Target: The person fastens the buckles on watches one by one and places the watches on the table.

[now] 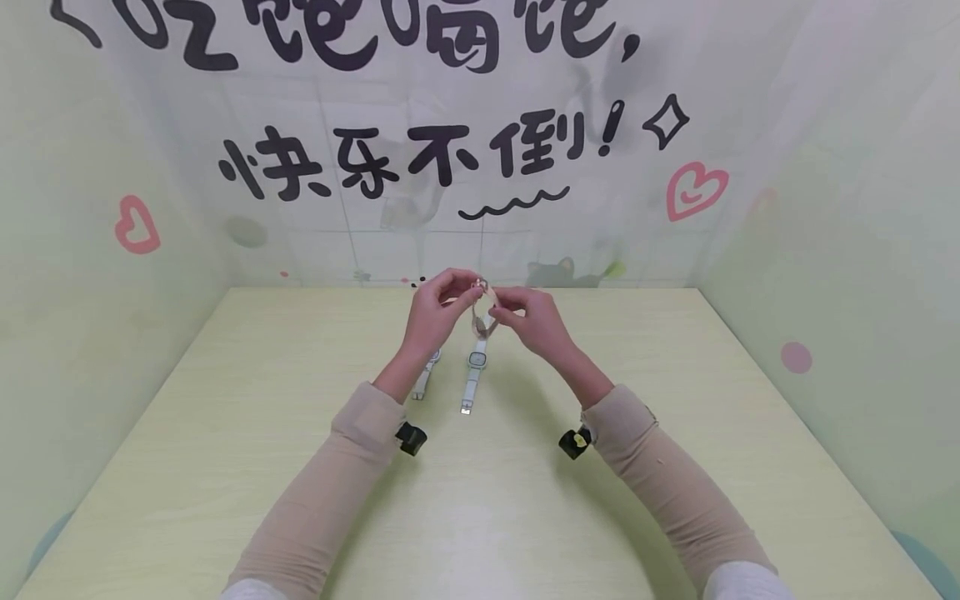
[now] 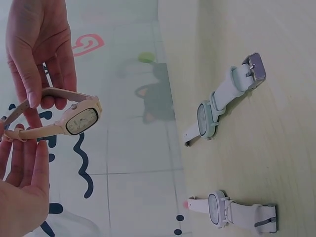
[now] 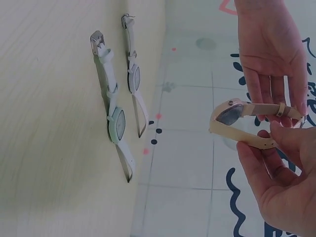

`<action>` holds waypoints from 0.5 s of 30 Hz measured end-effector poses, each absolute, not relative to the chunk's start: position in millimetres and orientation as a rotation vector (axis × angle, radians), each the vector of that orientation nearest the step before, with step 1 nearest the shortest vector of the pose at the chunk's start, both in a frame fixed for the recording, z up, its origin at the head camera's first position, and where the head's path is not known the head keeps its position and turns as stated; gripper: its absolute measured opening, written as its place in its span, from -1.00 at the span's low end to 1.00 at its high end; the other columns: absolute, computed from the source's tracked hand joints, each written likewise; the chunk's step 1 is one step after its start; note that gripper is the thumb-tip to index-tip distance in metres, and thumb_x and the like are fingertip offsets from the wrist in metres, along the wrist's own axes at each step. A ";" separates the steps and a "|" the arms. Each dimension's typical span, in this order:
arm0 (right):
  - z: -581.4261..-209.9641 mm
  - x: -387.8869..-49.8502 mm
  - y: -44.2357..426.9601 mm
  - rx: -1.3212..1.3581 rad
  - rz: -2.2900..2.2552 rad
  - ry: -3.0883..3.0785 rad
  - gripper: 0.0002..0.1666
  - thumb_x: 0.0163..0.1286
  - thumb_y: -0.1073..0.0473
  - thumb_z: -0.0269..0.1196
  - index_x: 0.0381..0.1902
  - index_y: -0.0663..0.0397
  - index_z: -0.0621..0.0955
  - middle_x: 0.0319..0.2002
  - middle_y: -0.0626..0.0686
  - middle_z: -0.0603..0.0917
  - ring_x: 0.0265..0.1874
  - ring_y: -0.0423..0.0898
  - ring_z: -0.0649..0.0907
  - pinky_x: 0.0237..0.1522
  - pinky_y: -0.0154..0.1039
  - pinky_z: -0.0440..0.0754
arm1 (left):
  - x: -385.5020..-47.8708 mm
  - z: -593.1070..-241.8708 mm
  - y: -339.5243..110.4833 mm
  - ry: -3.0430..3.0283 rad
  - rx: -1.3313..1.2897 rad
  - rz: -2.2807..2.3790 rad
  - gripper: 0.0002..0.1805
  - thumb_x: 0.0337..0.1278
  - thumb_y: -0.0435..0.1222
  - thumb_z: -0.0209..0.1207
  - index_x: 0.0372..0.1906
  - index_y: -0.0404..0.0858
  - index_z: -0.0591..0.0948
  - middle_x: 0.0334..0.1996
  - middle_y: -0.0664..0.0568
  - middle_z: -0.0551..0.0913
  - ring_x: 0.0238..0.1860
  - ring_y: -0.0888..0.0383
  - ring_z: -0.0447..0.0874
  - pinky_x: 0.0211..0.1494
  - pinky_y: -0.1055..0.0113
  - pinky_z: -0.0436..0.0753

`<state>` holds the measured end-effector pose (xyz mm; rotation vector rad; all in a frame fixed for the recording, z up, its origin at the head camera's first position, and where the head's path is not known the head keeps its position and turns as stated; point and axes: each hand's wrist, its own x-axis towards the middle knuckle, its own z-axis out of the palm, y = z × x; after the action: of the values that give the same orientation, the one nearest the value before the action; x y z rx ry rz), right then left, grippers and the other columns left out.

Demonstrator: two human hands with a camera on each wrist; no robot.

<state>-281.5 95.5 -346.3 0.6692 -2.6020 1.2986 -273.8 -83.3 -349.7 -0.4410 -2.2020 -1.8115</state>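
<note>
A cream wristwatch [image 2: 81, 120] hangs in the air between both hands, its strap bent into a loop. My left hand [image 1: 435, 315] pinches the buckle end of the strap. My right hand [image 1: 534, 321] pinches the other strap near its holes, as the right wrist view shows. Below, on the table, lies a pale mint-green watch [image 1: 476, 360], its strap stretched out. Left of it lies a whitish watch [image 3: 134, 79], also laid out lengthwise; in the head view my left wrist partly covers it.
The light wood table [image 1: 480, 500] spreads out under both forearms. Behind it stands a pale wall panel [image 1: 412, 250] with dark lettering, and side panels rise to the left and right. A small black wrist camera [image 1: 411, 438] sits at each cuff.
</note>
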 end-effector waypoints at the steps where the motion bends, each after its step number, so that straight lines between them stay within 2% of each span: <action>1: -346.2 -281.1 95.4 0.668 1.299 -2.602 -0.60 0.37 0.26 0.31 0.16 0.19 0.65 -0.06 0.21 0.77 -0.07 0.10 0.74 -0.06 -0.03 0.75 | -273.7 -349.7 -83.3 -2.212 -0.435 -1.808 -0.70 0.32 -0.20 0.25 0.04 -0.27 0.64 -0.05 -0.15 0.69 -0.02 0.08 0.66 0.17 0.20 0.69; 9: -346.0 -279.1 94.5 0.671 1.312 -2.581 -0.60 0.37 0.26 0.30 0.16 0.21 0.64 -0.03 0.22 0.76 -0.05 0.10 0.74 -0.04 -0.03 0.75 | -273.5 -348.5 -82.9 -2.283 -0.394 -1.802 -0.69 0.36 -0.31 0.20 0.10 -0.39 0.59 0.01 -0.28 0.66 0.05 -0.06 0.63 0.25 0.06 0.64; 15: -345.9 -278.7 93.4 0.664 1.334 -2.578 -0.62 0.38 0.26 0.30 0.14 0.23 0.65 -0.04 0.25 0.76 -0.06 0.11 0.74 -0.07 -0.05 0.76 | -274.5 -352.3 -83.9 -2.289 -0.410 -1.796 -0.68 0.33 -0.23 0.24 0.07 -0.32 0.62 -0.02 -0.21 0.68 -0.01 0.05 0.63 0.22 0.13 0.67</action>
<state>-278.7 93.4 -345.9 0.6642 -2.5785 1.3336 -274.5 -83.9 -352.3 -0.4099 -2.2890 -1.7963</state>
